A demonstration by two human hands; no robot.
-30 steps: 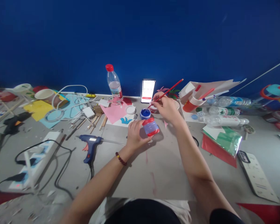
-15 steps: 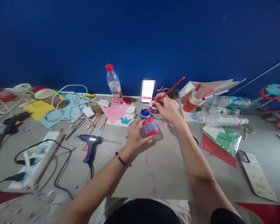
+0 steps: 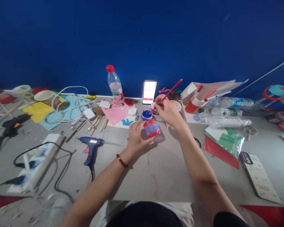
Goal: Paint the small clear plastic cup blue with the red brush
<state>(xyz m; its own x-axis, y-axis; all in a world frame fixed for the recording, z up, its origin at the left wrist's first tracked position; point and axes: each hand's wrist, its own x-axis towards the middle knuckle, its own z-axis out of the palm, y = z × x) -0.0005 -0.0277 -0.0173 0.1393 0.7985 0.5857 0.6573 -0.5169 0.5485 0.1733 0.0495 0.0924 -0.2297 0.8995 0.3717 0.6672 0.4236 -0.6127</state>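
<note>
My left hand [image 3: 137,136] is closed around a small cup-like piece [image 3: 152,128], red at both ends with a purple-blue band between. My right hand [image 3: 168,110] pinches a thin red paintbrush [image 3: 171,90], slanting down to the left. Its tip is at the mouth of an open jar of blue paint [image 3: 146,115], just beyond the held piece. Another small jar [image 3: 153,106] stands behind, partly hidden by my right hand. A white lid [image 3: 132,111] lies left of the paint, near a blue paper cutout [image 3: 127,122].
A blue glue gun [image 3: 91,148] and a power strip [image 3: 38,162] with cords lie left. A bottle [image 3: 115,83] and lit phone [image 3: 149,92] stand at the back. Right are stacked cups [image 3: 194,104], plastic bottles [image 3: 227,121], coloured sheets [image 3: 222,151] and a phone-like object [image 3: 261,178].
The brush's upper end has shifted slightly left and down, and its tip has moved slightly left at the blue paint. My left hand and the piece have barely moved.
</note>
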